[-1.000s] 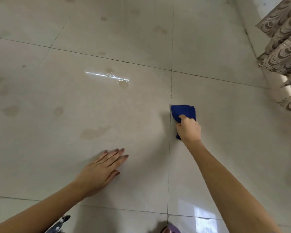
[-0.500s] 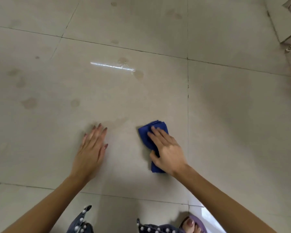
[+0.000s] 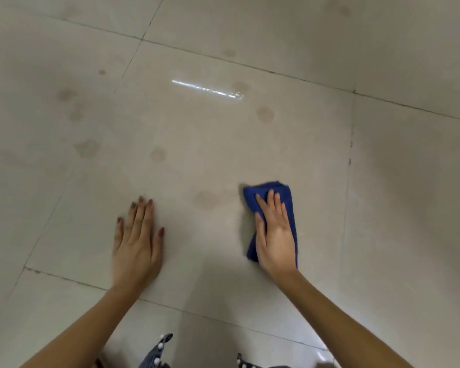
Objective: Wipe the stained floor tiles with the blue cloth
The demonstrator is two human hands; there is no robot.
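The blue cloth (image 3: 287, 192) is pressed onto the floor tile (image 3: 210, 251) by the right hand (image 3: 275, 235), fingers straight. Just left of the cloth a brown stain (image 3: 206, 199) is seen. Farther left, the left hand (image 3: 137, 243) is laid flat, fingers extended.

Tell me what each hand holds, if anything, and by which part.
Nothing is gripped. The right hand lies flat on the blue cloth, straight fingers pressing its middle onto the floor tile. The left hand rests flat on the same tile.
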